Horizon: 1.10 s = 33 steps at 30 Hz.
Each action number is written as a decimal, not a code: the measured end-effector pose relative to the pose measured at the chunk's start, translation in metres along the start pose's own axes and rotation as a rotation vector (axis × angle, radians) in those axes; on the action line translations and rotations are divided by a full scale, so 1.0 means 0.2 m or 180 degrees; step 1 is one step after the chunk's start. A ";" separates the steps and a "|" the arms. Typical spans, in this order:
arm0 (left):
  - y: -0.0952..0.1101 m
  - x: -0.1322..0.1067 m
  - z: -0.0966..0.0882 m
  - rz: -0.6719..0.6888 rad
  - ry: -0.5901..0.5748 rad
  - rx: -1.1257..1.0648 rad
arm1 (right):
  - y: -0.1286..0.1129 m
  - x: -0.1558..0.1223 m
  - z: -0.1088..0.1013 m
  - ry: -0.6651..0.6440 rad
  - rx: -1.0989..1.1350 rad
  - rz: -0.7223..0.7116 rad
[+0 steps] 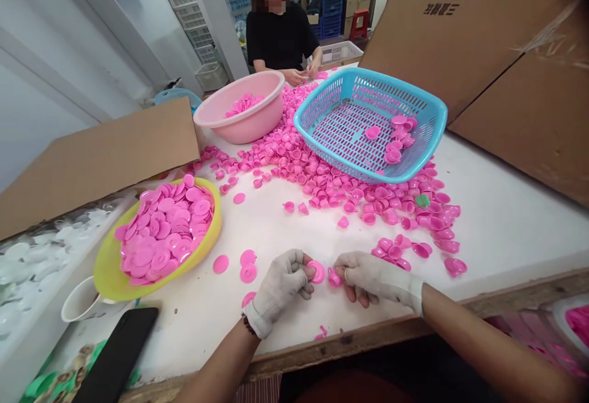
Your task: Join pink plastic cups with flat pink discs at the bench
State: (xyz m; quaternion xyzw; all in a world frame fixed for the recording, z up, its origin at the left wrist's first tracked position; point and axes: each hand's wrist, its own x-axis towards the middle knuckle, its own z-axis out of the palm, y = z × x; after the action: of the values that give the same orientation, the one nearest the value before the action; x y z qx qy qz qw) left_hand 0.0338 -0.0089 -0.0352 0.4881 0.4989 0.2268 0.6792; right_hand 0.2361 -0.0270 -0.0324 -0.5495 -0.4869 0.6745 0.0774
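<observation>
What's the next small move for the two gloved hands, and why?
Probably bring the small pink plastic cup in the right hand to the round pink plastic disc in the left hand: both are held close together, with a gap between.

The left hand [286, 281] wears an off-white, thin knitted fabric glove [276, 289], smudged grey in places, with the finger ends cut away so that bare fingertips show. Its cuff [258, 322] is a thick band at the wrist, and next to it sits a dark brown bracelet of round beads [249, 325]. The right hand [363, 277] has a matching off-white glove [384, 277], also open at the fingertips, its plain cuff [416, 296] ending at the wrist. Both forearms [464, 326] are sleeveless. Dark clothing [368, 369] shows beyond the table's [202, 311] near edge.
</observation>
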 end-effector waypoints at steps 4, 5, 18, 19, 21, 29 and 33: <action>0.03 -0.01 0.03 -0.0095 -0.0018 -0.0214 | -0.04 -0.03 -0.03 0.0778 -0.0026 -0.0399; 0.04 -0.01 0.05 -0.0104 -0.0038 -0.0262 | -0.07 -0.05 -0.04 0.0850 0.0021 -0.0572; 0.00 0.03 0.15 -0.0487 -0.0332 0.0494 | 0.08 0.03 0.05 0.0885 -0.0139 -0.0697; 0.00 0.04 0.15 -0.0547 -0.0397 0.0403 | 0.09 0.04 0.05 0.0866 -0.0126 -0.0674; 0.01 0.06 0.14 -0.0651 -0.0528 0.0253 | 0.07 0.04 0.05 0.0681 0.0048 -0.0512; -0.01 0.13 0.14 -0.0713 -0.0744 0.0395 | 0.06 0.04 0.02 0.0154 0.0558 -0.0274; -0.04 0.11 0.14 -0.0451 -0.0648 0.0774 | 0.10 0.06 0.03 0.0174 0.0525 -0.0335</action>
State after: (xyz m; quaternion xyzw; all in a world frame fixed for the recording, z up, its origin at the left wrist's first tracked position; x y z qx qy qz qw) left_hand 0.0673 -0.0069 -0.0522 0.5508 0.4844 0.0657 0.6765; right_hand 0.2362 -0.0333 -0.0561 -0.5331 -0.4556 0.6921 0.1709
